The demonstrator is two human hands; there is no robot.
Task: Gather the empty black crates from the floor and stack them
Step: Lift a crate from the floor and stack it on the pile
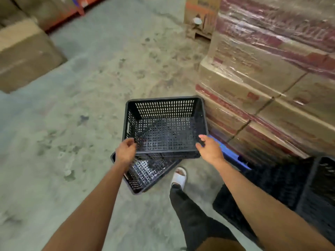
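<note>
While upper black crate [164, 127] sits skewed atop lower crate [145, 173], we flank its near corners: left hand [125, 151], right hand [208, 147] loosely curled, gripping nothing; long axis crosswise between hands, equally near.

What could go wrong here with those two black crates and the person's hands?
The upper crate sits askew on the lower crate, so it may slide off instead of nesting. Both the left hand and right hand are at its near rim, so fingers could get pinched. The sandalled foot is close underneath.
</note>
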